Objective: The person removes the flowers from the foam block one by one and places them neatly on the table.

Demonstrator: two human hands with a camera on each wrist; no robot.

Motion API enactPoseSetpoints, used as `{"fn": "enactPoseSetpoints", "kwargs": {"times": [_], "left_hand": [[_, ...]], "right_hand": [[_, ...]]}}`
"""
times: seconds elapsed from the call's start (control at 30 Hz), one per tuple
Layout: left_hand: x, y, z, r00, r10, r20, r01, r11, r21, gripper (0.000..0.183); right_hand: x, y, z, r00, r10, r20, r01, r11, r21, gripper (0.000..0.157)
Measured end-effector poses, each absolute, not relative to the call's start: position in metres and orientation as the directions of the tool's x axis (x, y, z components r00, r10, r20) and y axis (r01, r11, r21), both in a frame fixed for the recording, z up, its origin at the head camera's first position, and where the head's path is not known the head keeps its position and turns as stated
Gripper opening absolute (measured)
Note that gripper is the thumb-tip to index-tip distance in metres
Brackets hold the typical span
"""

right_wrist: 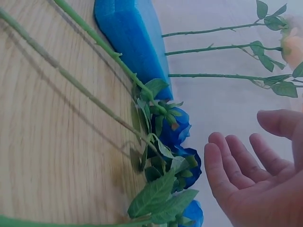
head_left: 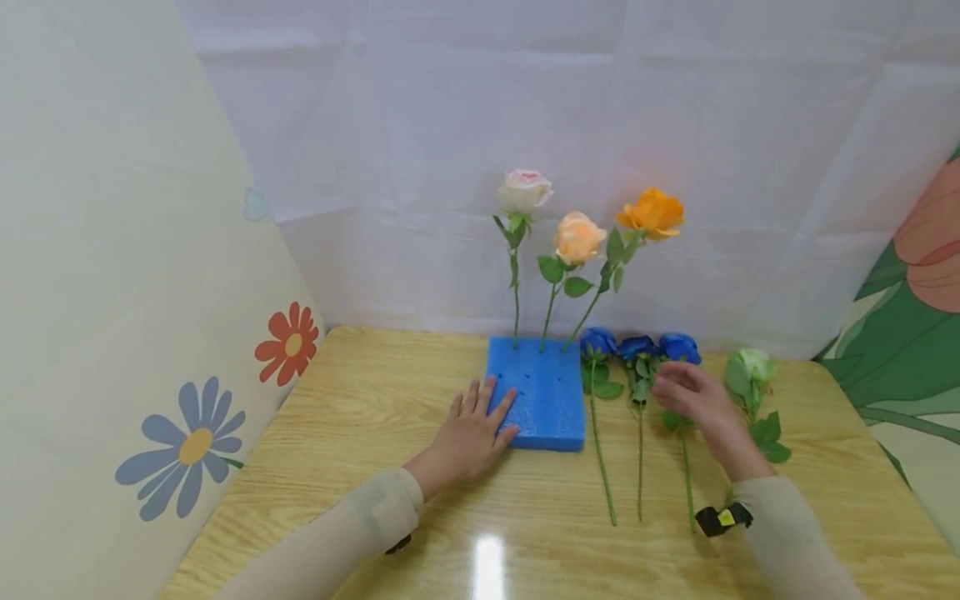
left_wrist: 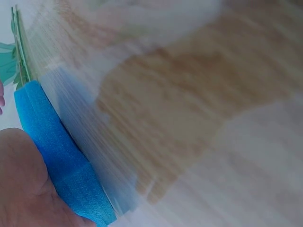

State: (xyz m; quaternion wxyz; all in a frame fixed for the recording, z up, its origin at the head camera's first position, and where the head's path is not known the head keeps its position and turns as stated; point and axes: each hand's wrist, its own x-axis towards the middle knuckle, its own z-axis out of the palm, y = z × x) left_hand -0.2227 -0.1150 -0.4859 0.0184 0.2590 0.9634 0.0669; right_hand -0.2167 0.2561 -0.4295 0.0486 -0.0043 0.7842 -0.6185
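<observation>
Left sleeve [head_left: 352, 527], cream, behind left hand [head_left: 468, 433], with small black piece [head_left: 399, 545]; right sleeve [head_left: 795, 533], cream, behind right hand [head_left: 701, 404], with black, yellow-marked wrist unit [head_left: 709, 522].

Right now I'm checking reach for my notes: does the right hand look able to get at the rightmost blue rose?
Probably yes: the right hand, holding nothing, is close to the rightmost blue rose, and no obstacle shows between them. The left hand is away on the blue foam block.

the left grip [head_left: 468, 435] lies palm down, fingers spread; the right grip [head_left: 697, 400] hovers, fingers slightly bent; both sleeved arms [head_left: 322, 542] extend forward.
</observation>
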Motion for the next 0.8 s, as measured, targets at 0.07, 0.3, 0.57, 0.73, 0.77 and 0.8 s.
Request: {"fn": "enactPoseSetpoints", "kwargs": {"times": [0.07,0.3,0.57,0.73,0.77,0.8], "left_hand": [[-0.222,-0.115,-0.485,-0.866,0.500,-0.003,0.494,0.857,0.142,0.063],[-0.221,-0.114,-0.482,-0.872,0.489,-0.021,0.483,0.866,0.132,0.064],[-0.222,-0.114,-0.482,-0.874,0.486,-0.020,0.481,0.869,0.118,0.064],[-0.222,-0.114,-0.483,-0.873,0.488,-0.017,0.482,0.868,0.121,0.064],[-0.222,-0.114,-0.483,-0.873,0.488,-0.016,0.482,0.867,0.124,0.064],[-0.222,-0.114,-0.483,-0.873,0.487,-0.016,0.482,0.867,0.125,0.064]], "right_hand": [[-0.219,0.254,-0.430,-0.995,-0.069,-0.068,0.050,0.235,-0.971,0.063],[-0.231,0.245,-0.433,-0.996,-0.055,-0.075,0.061,0.221,-0.973,0.064],[-0.243,0.237,-0.436,-0.994,-0.064,-0.083,0.069,0.201,-0.977,0.065],[-0.249,0.232,-0.437,-0.994,-0.062,-0.090,0.076,0.190,-0.979,0.067],[-0.250,0.231,-0.437,-0.994,-0.065,-0.087,0.073,0.183,-0.980,0.066],[-0.251,0.230,-0.437,-0.994,-0.065,-0.083,0.070,0.178,-0.982,0.066]]}}
